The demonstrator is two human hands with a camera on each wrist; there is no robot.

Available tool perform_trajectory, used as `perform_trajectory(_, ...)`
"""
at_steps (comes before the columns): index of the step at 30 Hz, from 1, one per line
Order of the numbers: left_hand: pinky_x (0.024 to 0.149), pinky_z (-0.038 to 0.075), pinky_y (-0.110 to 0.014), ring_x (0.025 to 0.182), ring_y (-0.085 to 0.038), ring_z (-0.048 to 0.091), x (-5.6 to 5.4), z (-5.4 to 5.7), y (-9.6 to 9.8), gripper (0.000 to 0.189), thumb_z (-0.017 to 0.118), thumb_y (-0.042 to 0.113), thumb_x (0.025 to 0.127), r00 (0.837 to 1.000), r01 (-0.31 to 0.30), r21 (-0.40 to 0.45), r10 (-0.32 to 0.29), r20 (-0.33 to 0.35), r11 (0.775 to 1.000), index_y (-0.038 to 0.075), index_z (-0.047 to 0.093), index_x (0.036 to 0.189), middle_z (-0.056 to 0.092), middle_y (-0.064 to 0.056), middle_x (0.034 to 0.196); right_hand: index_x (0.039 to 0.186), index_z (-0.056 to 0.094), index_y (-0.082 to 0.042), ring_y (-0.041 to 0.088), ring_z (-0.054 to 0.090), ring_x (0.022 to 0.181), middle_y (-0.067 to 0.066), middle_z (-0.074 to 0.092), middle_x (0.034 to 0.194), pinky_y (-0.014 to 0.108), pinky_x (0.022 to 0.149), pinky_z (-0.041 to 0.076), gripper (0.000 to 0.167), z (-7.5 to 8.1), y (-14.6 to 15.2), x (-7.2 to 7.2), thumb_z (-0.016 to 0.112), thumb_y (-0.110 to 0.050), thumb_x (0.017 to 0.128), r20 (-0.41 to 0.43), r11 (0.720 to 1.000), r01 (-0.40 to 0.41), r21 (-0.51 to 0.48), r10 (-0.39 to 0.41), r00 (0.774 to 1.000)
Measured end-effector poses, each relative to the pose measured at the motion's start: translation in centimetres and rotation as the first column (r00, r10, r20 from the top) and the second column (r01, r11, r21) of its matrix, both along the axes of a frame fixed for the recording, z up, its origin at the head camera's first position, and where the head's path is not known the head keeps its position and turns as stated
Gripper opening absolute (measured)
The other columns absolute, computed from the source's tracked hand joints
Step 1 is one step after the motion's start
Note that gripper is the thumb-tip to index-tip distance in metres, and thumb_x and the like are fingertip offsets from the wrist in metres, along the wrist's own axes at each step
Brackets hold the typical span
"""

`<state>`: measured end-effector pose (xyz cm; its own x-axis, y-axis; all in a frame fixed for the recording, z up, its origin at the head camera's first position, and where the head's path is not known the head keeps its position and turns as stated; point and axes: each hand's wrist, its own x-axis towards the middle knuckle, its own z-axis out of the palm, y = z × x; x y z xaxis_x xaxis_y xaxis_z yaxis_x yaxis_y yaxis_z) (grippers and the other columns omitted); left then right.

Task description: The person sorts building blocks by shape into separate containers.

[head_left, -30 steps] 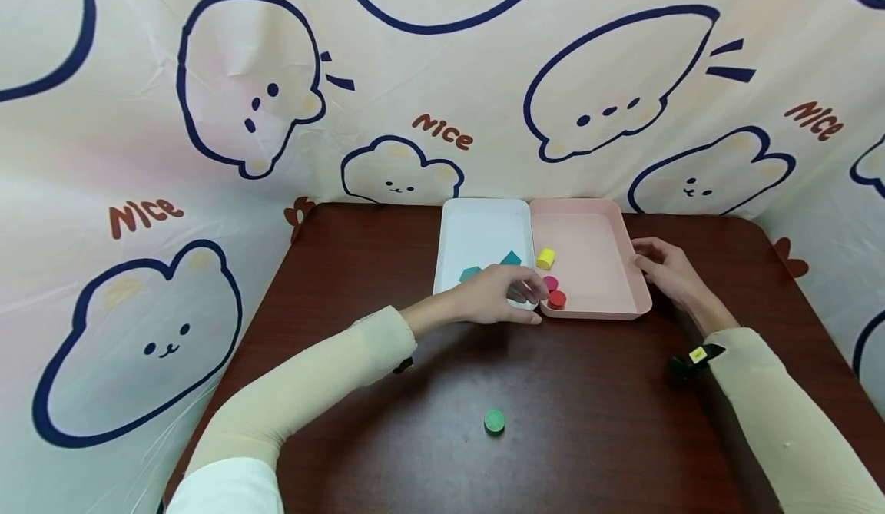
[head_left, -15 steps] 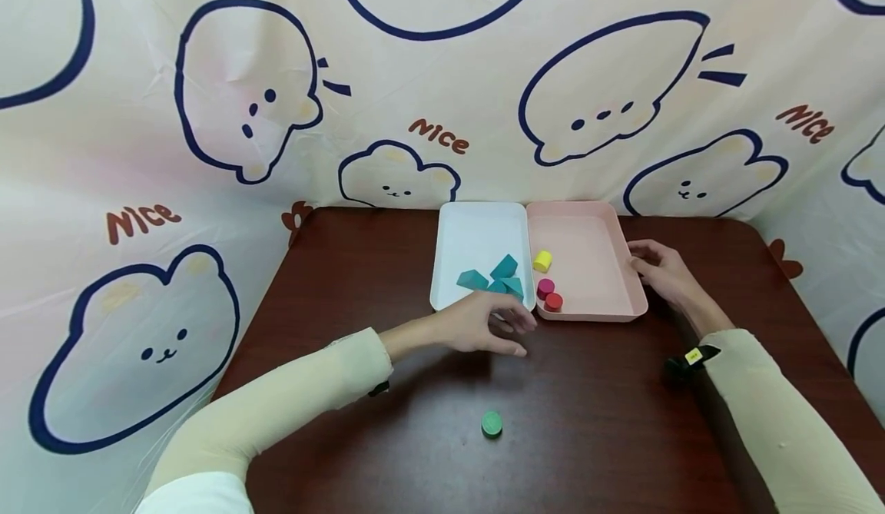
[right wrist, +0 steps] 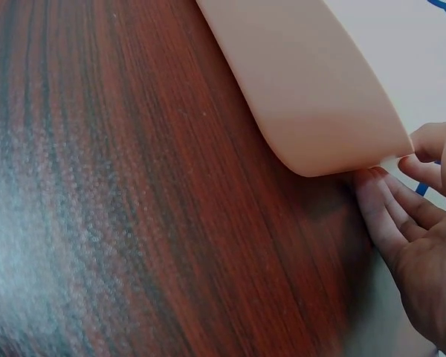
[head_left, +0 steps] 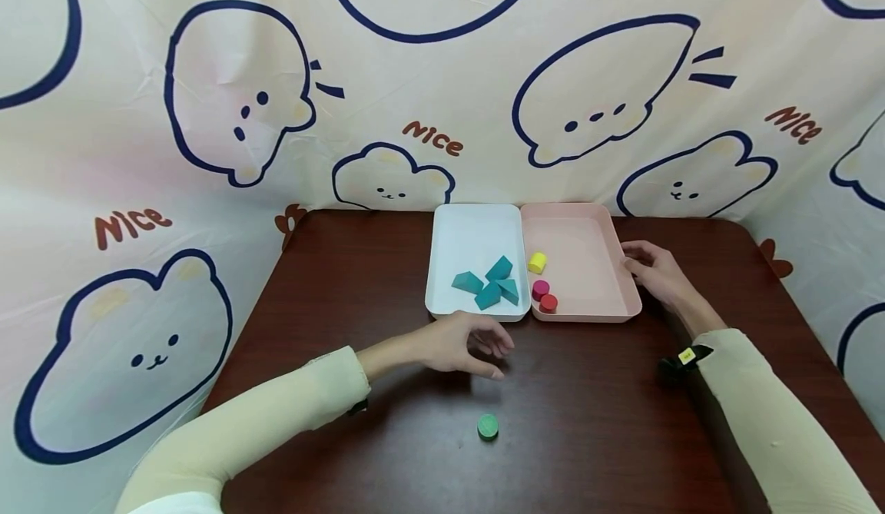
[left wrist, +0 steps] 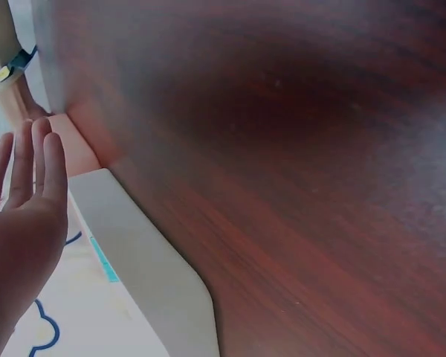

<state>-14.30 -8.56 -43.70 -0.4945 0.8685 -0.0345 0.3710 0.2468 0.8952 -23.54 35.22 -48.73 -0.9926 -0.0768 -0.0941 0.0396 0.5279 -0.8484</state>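
My left hand (head_left: 459, 343) hovers over the table just in front of the white tray (head_left: 477, 218), fingers loosely bent, holding nothing. Nearer to me lies a green round block (head_left: 487, 426), apart from that hand. My right hand (head_left: 660, 272) grips the right wall of the pink tray (head_left: 584, 230); in the right wrist view its thumb is at the rim and its fingers (right wrist: 386, 212) touch the outside. Several teal wedge-shaped blocks (head_left: 488, 295) lie in the white tray. A yellow cylinder (head_left: 537, 263), a magenta round block (head_left: 540, 290) and a red one (head_left: 548, 303) are in the pink tray.
Both trays stand side by side at the back of the dark brown table (head_left: 567, 406). Behind them hangs a cream cloth (head_left: 387, 84) with blue cartoon outlines, which also closes off the left and right sides.
My left hand has drawn back from above the trays, toward me and to the left, uncovering the teal blocks. The right hand keeps its place at the pink tray.
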Motion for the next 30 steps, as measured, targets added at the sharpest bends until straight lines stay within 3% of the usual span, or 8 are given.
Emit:
perform_trajectory(15, 0.101, 0.059, -0.035, 0.11, -0.023, 0.069, 2.2, -0.8, -0.7, 0.043, 0.088, 0.023, 0.09, 0.992, 0.121, -0.077, -0.122, -0.01, 0.99, 0.004, 0.071, 0.125, 0.072, -0.01, 0.121, 0.154, 0.047, 0.0, 0.022, 0.056, 0.112, 0.024, 0.052, 0.141, 0.018, 0.077, 0.056, 0.051, -0.1, 0.0, -0.1, 0.052, -0.029, 0.113, -0.003, 0.999, 0.024, 0.023, -0.023, 1.0)
perform_trajectory(22, 0.099, 0.057, -0.026, 0.108, -0.01, 0.068, 2.6, -1.2, -1.0, 0.039, 0.088, 0.027, 0.09, 0.989, 0.141, -0.157, -0.146, -0.026, 0.978, 0.012, 0.073, 0.123, 0.072, 0.003, 0.117, 0.154, 0.047, -0.002, 0.027, 0.054, 0.117, 0.023, 0.051, 0.143, 0.014, 0.077, 0.054, 0.05, -0.1, 0.1, -0.2, 0.051, -0.029, 0.113, -0.008, 1.0, 0.013, 0.018, -0.013, 1.0)
perform_trajectory(30, 0.099, 0.056, -0.023, 0.108, -0.009, 0.068, 3.0, -1.5, -1.0, 0.04, 0.09, 0.024, 0.088, 0.984, 0.177, -0.183, -0.18, -0.002, 0.967, 0.011, 0.073, 0.121, 0.073, 0.003, 0.116, 0.155, 0.046, -0.002, 0.03, 0.054, 0.118, 0.024, 0.051, 0.144, 0.014, 0.077, 0.054, 0.051, -0.1, 0.0, -0.2, 0.051, -0.03, 0.113, 0.005, 1.0, 0.016, 0.018, -0.016, 1.0)
